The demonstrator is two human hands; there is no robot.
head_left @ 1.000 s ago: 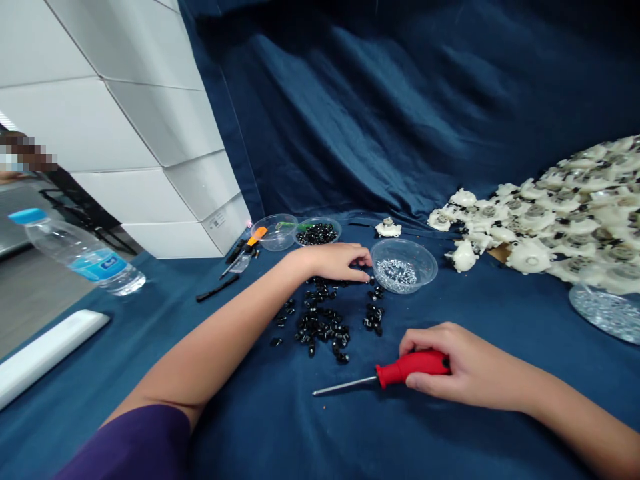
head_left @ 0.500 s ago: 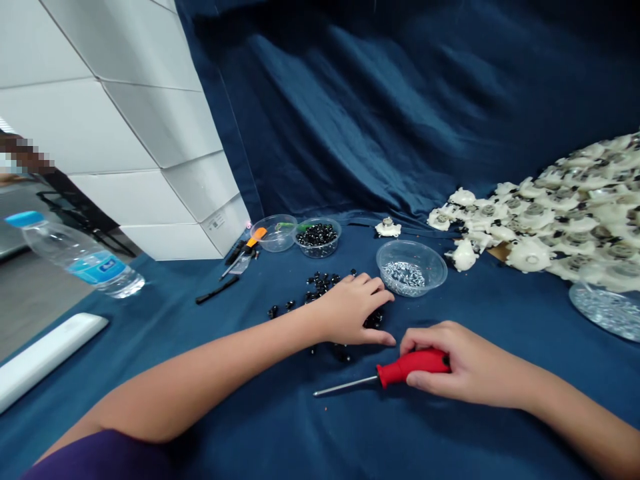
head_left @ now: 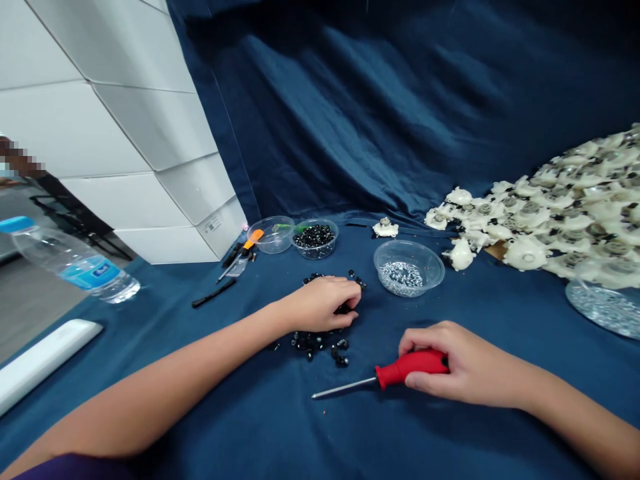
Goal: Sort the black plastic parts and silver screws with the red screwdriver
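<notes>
My left hand [head_left: 324, 303] is curled over a loose pile of small black parts [head_left: 311, 343] on the blue cloth, its fingers closed around some of them. Their exact kind is too small to make out, and the palm hides part of the pile. In my right hand [head_left: 465, 367] is a red-handled screwdriver [head_left: 411, 367], held low over the cloth. Its metal shaft points left, towards the front of the pile. Beyond both hands stands a clear plastic bowl [head_left: 436, 268] with many small silvery screws inside.
A clear tub [head_left: 335, 248] of black parts stands behind the pile, beside a clear lid [head_left: 260, 243] and an orange-handled tool [head_left: 253, 239]. Cream-coloured plastic housings [head_left: 525, 253] are heaped at right. White boxes [head_left: 170, 200], a water bottle [head_left: 93, 270] and a white bar [head_left: 45, 360] are left.
My left hand has drawn back to the left across the pile, and its spread fingers have curled in around black parts. My right hand keeps the screwdriver in nearly the same place.
</notes>
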